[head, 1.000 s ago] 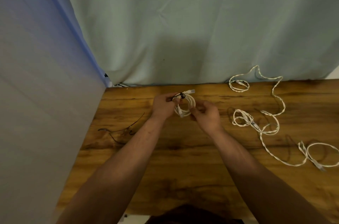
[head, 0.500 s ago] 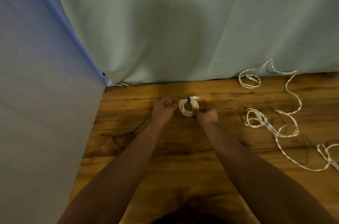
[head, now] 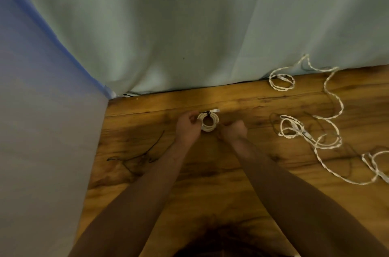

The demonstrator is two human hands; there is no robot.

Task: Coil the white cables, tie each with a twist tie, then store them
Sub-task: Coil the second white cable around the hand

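Wooden counter (head: 210, 198) is backed by a pale green curtain (head: 189, 25). The tied cable coil (head: 208, 124), bound by a black twist tie (head: 208, 113), has just been lowered onto it, so it seems ready for storing. Its left rim is pinched by the left grip (head: 187, 128). The right grip (head: 233, 130) is curled just right of the coil, and whether anything is held cannot be told. Loose white cables (head: 311, 137) further right remain uncoiled.
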